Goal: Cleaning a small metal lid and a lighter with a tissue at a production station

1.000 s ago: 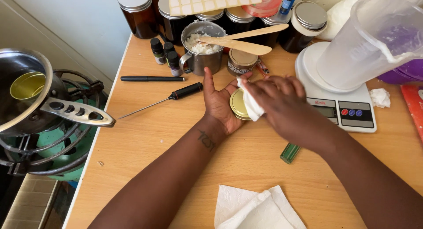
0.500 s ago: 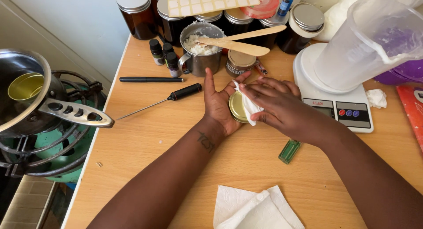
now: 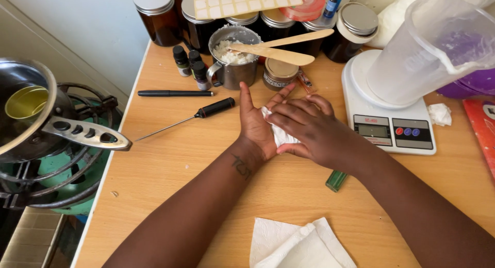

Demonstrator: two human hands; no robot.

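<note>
My left hand lies over the middle of the wooden table, fingers pointing away from me. My right hand is laid across it from the right and presses a crumpled white tissue into the left palm. The small gold tin seen in that palm earlier is now hidden under the tissue and my right fingers. A small brown jar with a tan lid stands just beyond my fingertips.
Behind my hands stand a metal cup of white flakes with wooden spatulas, small dropper bottles and amber jars. A white scale carries a plastic jug. Nearby lie a black pen, probe, green lighter and folded tissue. A pot on a burner sits left.
My right hand has slid the tissue further over the gold tin in my left palm, so the tin is now covered. Both hands have shifted slightly toward me.
</note>
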